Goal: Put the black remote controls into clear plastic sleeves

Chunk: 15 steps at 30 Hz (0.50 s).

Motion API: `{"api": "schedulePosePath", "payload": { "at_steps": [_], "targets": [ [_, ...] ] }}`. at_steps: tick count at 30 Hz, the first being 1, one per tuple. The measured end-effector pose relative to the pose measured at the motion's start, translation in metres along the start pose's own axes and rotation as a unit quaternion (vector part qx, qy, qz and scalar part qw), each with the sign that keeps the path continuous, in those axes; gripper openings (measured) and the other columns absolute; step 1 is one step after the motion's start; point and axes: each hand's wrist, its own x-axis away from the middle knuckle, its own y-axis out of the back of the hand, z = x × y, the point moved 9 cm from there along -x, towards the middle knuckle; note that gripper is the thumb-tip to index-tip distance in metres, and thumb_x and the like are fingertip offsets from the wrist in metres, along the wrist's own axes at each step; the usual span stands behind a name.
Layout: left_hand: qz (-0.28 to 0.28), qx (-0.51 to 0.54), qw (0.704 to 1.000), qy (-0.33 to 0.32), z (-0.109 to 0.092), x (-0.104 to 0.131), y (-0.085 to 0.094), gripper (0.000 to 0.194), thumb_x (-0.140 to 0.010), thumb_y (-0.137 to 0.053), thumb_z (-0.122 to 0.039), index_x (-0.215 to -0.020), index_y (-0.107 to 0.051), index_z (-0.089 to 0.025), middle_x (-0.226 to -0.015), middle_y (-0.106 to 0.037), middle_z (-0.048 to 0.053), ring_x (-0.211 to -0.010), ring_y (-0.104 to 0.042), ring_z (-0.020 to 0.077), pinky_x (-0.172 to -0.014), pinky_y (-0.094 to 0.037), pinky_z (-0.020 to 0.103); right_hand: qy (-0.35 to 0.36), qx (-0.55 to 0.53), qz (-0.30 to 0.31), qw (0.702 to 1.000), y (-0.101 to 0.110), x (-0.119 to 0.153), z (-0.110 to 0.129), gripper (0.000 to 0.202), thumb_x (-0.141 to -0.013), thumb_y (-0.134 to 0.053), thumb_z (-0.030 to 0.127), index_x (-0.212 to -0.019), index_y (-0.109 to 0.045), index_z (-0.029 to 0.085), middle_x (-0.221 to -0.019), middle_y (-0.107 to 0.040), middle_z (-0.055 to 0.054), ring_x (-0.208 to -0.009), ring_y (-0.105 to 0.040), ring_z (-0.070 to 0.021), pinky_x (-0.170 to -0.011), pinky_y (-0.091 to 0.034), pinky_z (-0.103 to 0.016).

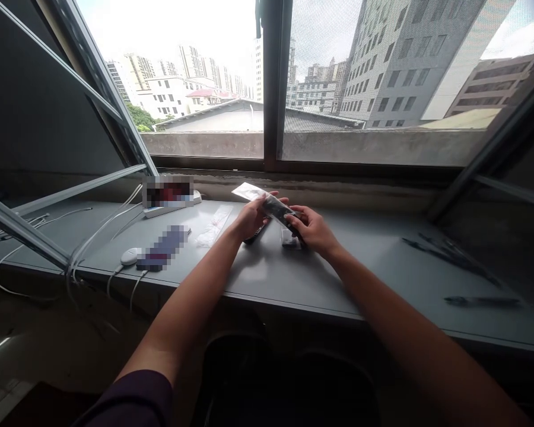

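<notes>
Both my hands hold a long dark item in a clear plastic bag (279, 212) over the table. My left hand (253, 214) is closed on its upper left part, where a pale, empty-looking end of the bag sticks out past the fingers. My right hand (311, 228) grips the lower right end, thumb on top. What lies inside the bag is too dark to name. A second dark, long object (254, 235) rests on the table, partly hidden under my left hand. Just below the held bag sits a small clear packet (289, 238) with something dark in it.
Crumpled clear plastic bags (213, 228) lie left of my hands. Farther left are a blurred phone-like object (164, 249), a round white charger (130, 256), a white power strip (173, 207) and cables. Dark pens or tools (480, 301) lie right. Behind runs a window.
</notes>
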Motion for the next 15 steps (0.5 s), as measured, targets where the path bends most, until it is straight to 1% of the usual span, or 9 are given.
{"api": "schedulePosePath", "payload": {
  "at_steps": [2,4,7,10,12,15],
  "targets": [
    [-0.011,-0.001,1.0,0.001,0.0,0.0,0.002,0.045,-0.105,-0.068,-0.049,-0.139,-0.073,-0.02,-0.143,-0.075,0.017,-0.091,-0.077,0.0207,-0.049,-0.038,0.023,-0.001,-0.003,-0.003,1.0,0.001,-0.001,-0.002,0.06,-0.095,-0.078,0.059,-0.139,-0.067,0.019,-0.095,-0.078,-0.004,-0.072,-0.069,-0.0168,-0.065,-0.058,-0.027],
    [-0.007,-0.011,1.0,0.0,-0.002,0.002,-0.001,0.044,-0.103,-0.071,-0.048,-0.137,-0.074,-0.02,-0.141,-0.076,0.017,-0.088,-0.077,0.0193,-0.049,-0.037,0.022,0.004,0.003,-0.005,1.0,0.002,-0.002,-0.003,0.06,-0.096,-0.076,0.061,-0.138,-0.067,0.019,-0.091,-0.076,-0.002,-0.071,-0.067,-0.0164,-0.064,-0.057,-0.027],
    [0.009,-0.026,1.0,0.003,-0.003,0.004,-0.008,0.042,-0.098,-0.08,-0.039,-0.135,-0.076,-0.019,-0.136,-0.078,0.017,-0.086,-0.076,0.0186,-0.048,-0.037,0.022,0.012,0.001,0.001,1.0,0.002,-0.004,-0.004,0.062,-0.097,-0.073,0.066,-0.137,-0.067,0.019,-0.089,-0.075,-0.001,-0.071,-0.066,-0.0162,-0.064,-0.058,-0.027],
    [0.009,-0.023,1.0,-0.002,-0.004,0.004,-0.008,0.043,-0.095,-0.084,-0.033,-0.134,-0.075,-0.018,-0.132,-0.08,0.018,-0.084,-0.076,0.0178,-0.048,-0.037,0.021,0.012,-0.015,0.012,1.0,-0.001,-0.005,-0.004,0.061,-0.098,-0.072,0.067,-0.136,-0.066,0.02,-0.094,-0.076,-0.003,-0.072,-0.068,-0.0161,-0.063,-0.058,-0.026],
    [-0.013,-0.014,1.0,-0.022,-0.007,0.001,-0.001,0.042,-0.095,-0.084,-0.032,-0.134,-0.074,-0.018,-0.131,-0.08,0.018,-0.085,-0.077,0.0176,-0.048,-0.038,0.019,0.002,-0.024,0.021,0.999,-0.004,-0.004,-0.004,0.06,-0.097,-0.074,0.066,-0.136,-0.066,0.02,-0.093,-0.076,-0.003,-0.067,-0.068,-0.0159,-0.055,-0.056,-0.025],
    [-0.079,0.013,0.995,-0.057,-0.014,-0.002,0.016,0.042,-0.097,-0.082,-0.031,-0.136,-0.071,-0.02,-0.134,-0.079,0.016,-0.092,-0.079,0.019,-0.049,-0.04,0.017,-0.028,-0.026,0.039,0.999,-0.008,-0.001,-0.005,0.053,-0.095,-0.079,0.06,-0.128,-0.07,0.02,-0.085,-0.076,-0.003,-0.055,-0.065,-0.0147,-0.042,-0.049,-0.024]
  ]
}}
